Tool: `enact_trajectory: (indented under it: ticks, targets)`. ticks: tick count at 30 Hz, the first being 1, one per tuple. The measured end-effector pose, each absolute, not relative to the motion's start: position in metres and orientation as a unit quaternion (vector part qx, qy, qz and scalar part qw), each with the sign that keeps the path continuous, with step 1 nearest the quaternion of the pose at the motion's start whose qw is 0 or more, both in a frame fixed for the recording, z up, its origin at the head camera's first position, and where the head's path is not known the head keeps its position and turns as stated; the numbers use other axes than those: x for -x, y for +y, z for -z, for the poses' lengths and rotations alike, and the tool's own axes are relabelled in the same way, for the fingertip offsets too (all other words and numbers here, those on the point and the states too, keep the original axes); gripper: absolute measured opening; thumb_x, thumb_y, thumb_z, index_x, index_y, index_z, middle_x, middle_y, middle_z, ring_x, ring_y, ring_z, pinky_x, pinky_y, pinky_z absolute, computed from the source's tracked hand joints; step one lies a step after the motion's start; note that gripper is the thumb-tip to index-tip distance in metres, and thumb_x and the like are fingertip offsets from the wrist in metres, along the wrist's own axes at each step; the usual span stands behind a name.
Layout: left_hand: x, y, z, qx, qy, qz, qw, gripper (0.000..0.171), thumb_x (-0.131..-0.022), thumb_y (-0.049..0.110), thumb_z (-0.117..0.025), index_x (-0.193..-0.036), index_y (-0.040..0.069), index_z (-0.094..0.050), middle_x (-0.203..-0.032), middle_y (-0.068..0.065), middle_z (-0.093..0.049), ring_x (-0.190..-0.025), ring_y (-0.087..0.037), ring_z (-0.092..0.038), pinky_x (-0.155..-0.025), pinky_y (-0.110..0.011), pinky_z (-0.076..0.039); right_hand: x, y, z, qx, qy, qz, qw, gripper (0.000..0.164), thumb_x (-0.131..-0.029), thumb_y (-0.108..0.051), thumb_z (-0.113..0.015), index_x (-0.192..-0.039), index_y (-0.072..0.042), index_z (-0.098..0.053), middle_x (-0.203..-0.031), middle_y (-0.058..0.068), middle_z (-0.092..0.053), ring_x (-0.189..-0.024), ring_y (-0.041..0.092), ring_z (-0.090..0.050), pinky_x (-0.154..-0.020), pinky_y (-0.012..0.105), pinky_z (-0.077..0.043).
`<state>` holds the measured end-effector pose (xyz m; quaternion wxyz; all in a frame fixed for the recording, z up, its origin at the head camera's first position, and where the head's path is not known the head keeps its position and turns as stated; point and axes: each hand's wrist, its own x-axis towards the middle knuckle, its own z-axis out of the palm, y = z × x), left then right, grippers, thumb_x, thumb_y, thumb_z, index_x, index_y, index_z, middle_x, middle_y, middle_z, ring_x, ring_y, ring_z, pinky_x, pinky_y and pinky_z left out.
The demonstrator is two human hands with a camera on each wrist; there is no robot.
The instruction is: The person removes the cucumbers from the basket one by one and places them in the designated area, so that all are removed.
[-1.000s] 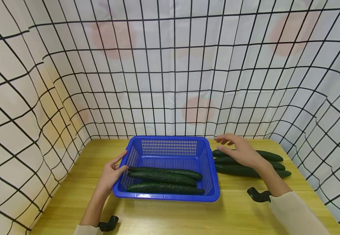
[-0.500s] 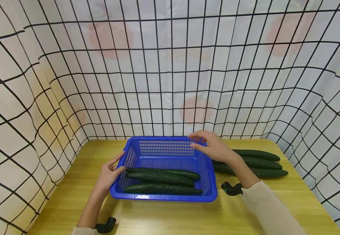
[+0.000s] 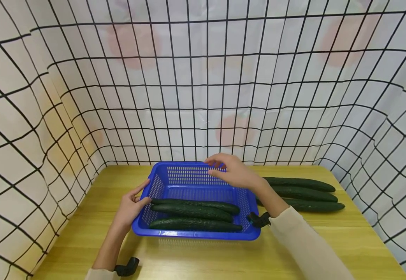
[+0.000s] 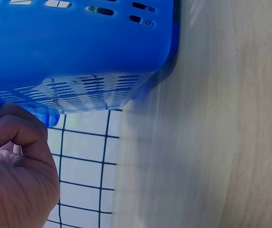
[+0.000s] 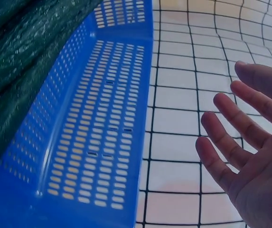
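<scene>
A blue perforated plastic basket sits in the middle of the table. Three dark green cucumbers lie lengthwise in its front half. At the basket's left rim, my left hand grips the edge; its curled fingers show beside the basket wall in the left wrist view. My right hand hovers over the basket's back right part, holding nothing. Its fingers are spread and gently bent in the right wrist view. To the right of the basket lie three more cucumbers, partly covered by the right forearm.
A black wire grid with a pale patterned sheet behind it stands around the back and sides of the wooden table. Each wrist bears a small black device, such as the left one.
My right hand has moved left from above the cucumbers on the table to over the basket, with nothing in it. The left hand stays on the rim.
</scene>
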<state>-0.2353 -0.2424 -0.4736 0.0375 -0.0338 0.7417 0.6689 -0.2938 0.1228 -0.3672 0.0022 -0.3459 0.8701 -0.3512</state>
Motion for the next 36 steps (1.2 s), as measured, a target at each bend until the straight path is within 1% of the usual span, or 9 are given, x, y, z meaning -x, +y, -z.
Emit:
enact_trajectory:
  ticks: [5,8,12,16,21,26,30,36]
  targets:
    - [0.236,-0.242,0.473,0.027,0.746,-0.665,0.03,0.068,-0.094,0.005,-0.065,-0.156,0.027,-0.048,-0.082,-0.015,-0.076,-0.076,-0.032,-0.077,-0.064,-0.044,-0.064,0.299,0.109,0.375,0.351,0.868,0.35,0.016,0.04,-0.101,-0.028,-0.066,-0.138,-0.012,-0.063,-0.132,0.006,-0.067,-0.113,0.023,-0.063,-0.097,0.046,-0.054]
    - [0.236,-0.242,0.473,0.029,0.741,-0.67,0.031,0.068,-0.094,0.004,-0.064,-0.156,0.026,-0.048,-0.084,-0.015,-0.077,-0.076,-0.032,-0.077,-0.064,-0.045,-0.064,0.302,0.102,0.382,0.35,0.872,0.342,0.03,0.04,-0.101,-0.028,-0.066,-0.138,-0.013,-0.063,-0.131,0.004,-0.067,-0.113,0.02,-0.063,-0.096,0.044,-0.054]
    - [0.236,-0.242,0.474,0.03,0.739,-0.672,0.036,0.068,-0.094,0.003,-0.064,-0.156,0.025,-0.047,-0.086,-0.015,-0.077,-0.076,-0.032,-0.077,-0.064,-0.045,-0.064,0.304,0.095,0.393,0.341,0.877,0.336,0.048,0.039,-0.101,-0.027,-0.067,-0.138,-0.015,-0.063,-0.133,0.004,-0.066,-0.115,0.02,-0.063,-0.097,0.044,-0.054]
    - [0.235,-0.241,0.474,0.03,0.739,-0.672,0.037,0.069,-0.094,0.003,-0.064,-0.156,0.026,-0.047,-0.087,-0.015,-0.077,-0.077,-0.031,-0.077,-0.065,-0.045,-0.065,0.304,0.091,0.402,0.338,0.879,0.33,0.064,0.039,-0.102,-0.026,-0.066,-0.139,-0.014,-0.062,-0.137,0.008,-0.064,-0.117,0.023,-0.062,-0.098,0.047,-0.055]
    - [0.235,-0.24,0.474,0.028,0.742,-0.669,0.033,0.068,-0.094,0.003,-0.064,-0.156,0.026,-0.047,-0.087,-0.016,-0.077,-0.077,-0.033,-0.077,-0.065,-0.045,-0.064,0.305,0.088,0.412,0.343,0.882,0.313,0.083,0.041,-0.102,-0.027,-0.065,-0.14,-0.012,-0.062,-0.137,0.01,-0.065,-0.119,0.029,-0.063,-0.098,0.049,-0.055]
    - [0.235,-0.24,0.475,0.029,0.741,-0.67,0.032,0.068,-0.094,0.003,-0.064,-0.156,0.025,-0.048,-0.086,-0.017,-0.077,-0.076,-0.032,-0.077,-0.064,-0.045,-0.064,0.306,0.085,0.42,0.349,0.882,0.3,0.099,0.043,-0.101,-0.027,-0.066,-0.139,-0.009,-0.062,-0.137,0.014,-0.064,-0.12,0.03,-0.062,-0.102,0.052,-0.053]
    - [0.235,-0.241,0.476,0.029,0.741,-0.67,0.03,0.068,-0.094,0.002,-0.064,-0.156,0.025,-0.048,-0.086,-0.018,-0.077,-0.075,-0.032,-0.077,-0.064,-0.045,-0.064,0.306,0.084,0.423,0.343,0.884,0.295,0.114,0.045,-0.1,-0.029,-0.068,-0.139,-0.008,-0.062,-0.136,0.014,-0.065,-0.122,0.031,-0.062,-0.104,0.051,-0.052]
    - [0.234,-0.242,0.475,0.031,0.742,-0.669,0.029,0.068,-0.094,0.003,-0.064,-0.156,0.025,-0.048,-0.089,-0.019,-0.077,-0.076,-0.033,-0.077,-0.064,-0.045,-0.064,0.305,0.085,0.432,0.348,0.878,0.287,0.161,0.048,-0.1,-0.031,-0.068,-0.14,-0.006,-0.06,-0.136,0.017,-0.065,-0.122,0.034,-0.063,-0.102,0.05,-0.054]
